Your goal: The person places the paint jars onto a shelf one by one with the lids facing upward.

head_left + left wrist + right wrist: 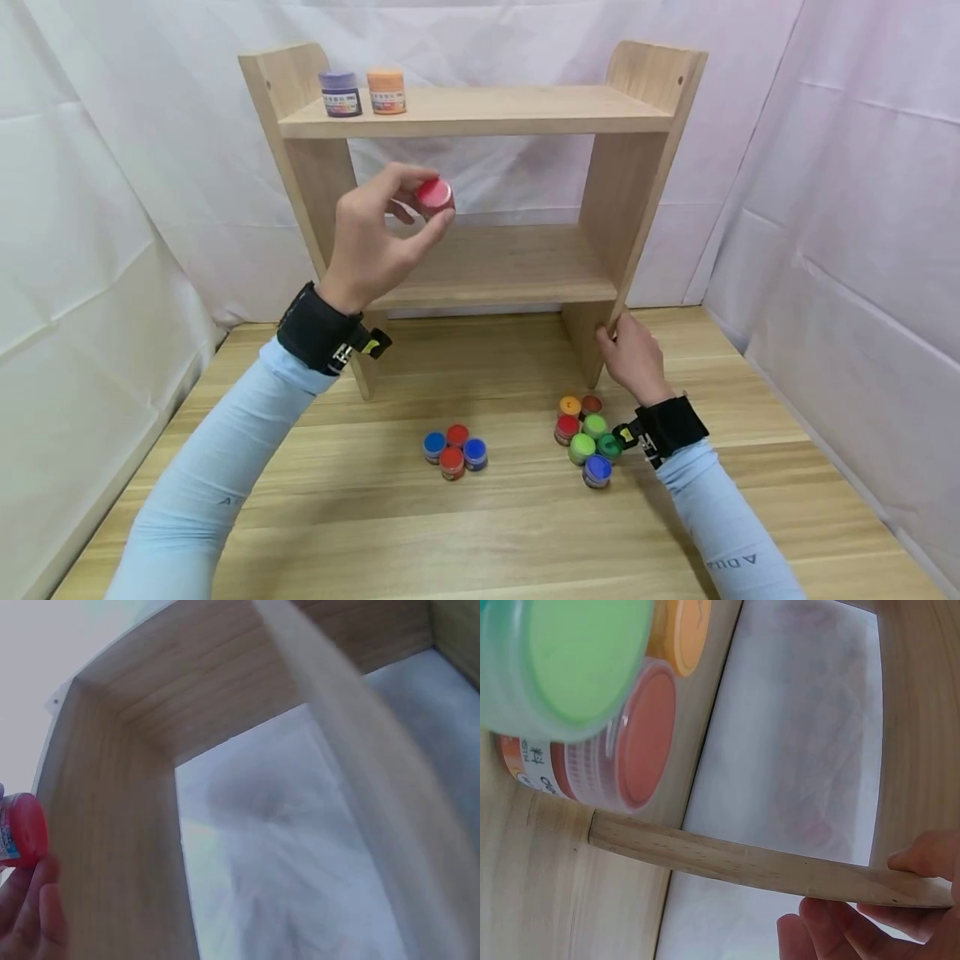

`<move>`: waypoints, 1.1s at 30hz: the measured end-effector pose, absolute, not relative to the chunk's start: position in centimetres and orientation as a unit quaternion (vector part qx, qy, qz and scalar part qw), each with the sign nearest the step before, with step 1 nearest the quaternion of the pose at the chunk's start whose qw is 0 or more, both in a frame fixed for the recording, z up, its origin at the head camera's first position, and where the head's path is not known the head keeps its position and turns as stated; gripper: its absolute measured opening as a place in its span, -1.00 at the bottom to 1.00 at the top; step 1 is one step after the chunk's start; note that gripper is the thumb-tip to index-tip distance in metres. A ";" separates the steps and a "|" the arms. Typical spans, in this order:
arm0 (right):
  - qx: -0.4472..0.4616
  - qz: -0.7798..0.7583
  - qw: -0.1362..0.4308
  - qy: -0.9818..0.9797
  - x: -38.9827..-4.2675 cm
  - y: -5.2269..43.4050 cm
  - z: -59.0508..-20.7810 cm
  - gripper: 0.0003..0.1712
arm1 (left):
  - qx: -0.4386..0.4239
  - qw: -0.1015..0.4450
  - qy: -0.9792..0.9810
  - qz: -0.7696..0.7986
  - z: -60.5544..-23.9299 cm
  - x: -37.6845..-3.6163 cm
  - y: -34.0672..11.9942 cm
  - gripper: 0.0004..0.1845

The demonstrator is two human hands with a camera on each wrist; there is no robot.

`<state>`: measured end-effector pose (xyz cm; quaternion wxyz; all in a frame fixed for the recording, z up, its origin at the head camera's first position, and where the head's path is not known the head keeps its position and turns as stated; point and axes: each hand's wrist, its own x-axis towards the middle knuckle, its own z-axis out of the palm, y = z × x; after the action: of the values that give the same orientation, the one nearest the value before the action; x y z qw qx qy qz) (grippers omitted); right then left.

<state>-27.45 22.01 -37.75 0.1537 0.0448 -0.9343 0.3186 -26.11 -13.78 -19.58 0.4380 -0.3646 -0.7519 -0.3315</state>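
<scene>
Between thumb and fingers my left hand (378, 229) pinches a red-lidded paint jar (435, 197), raised in front of the wooden shelf's upper opening. The same paint jar (27, 829) shows at the left edge of the left wrist view, its label partly covered by fingers. My right hand (633, 354) grips the front edge of the shelf's right side panel (592, 333) low down, thumb on one side and fingers on the other in the right wrist view. On the top board (495, 112) stand a purple paint jar (341, 94) and an orange paint jar (386, 92), at the left.
A cluster of red and blue jars (452, 463) sits on the table (360, 517) at centre. Near my right wrist is a bigger group with green jars (582, 449), a blue jar (597, 472) and an orange jar (570, 407). White cloth (847, 208) hangs around the table.
</scene>
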 end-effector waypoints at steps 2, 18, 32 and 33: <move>0.045 0.319 0.155 -0.934 -27.5 22.0 -37.8 -0.38 | -0.357 0.451 -0.747 -0.333 -18.7 -26.2 -13.8 -0.56; 0.044 0.316 0.165 -0.933 -27.9 21.6 -38.0 -0.40 | -0.322 0.533 -0.751 -0.219 -13.0 -27.0 -13.5 -0.48; 0.042 0.322 0.164 -0.931 -27.8 21.3 -37.9 -0.41 | -0.245 0.507 -0.811 -0.157 -11.3 -27.4 -13.3 -0.50; 0.042 0.321 0.166 -0.931 -27.8 21.3 -37.9 -0.41 | -0.242 0.509 -0.812 -0.152 -11.2 -27.4 -13.3 -0.49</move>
<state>-27.84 21.29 -37.89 0.1661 0.0421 -0.9313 0.3213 -27.44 -13.29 -11.16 0.5086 -0.2415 -0.8124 -0.1520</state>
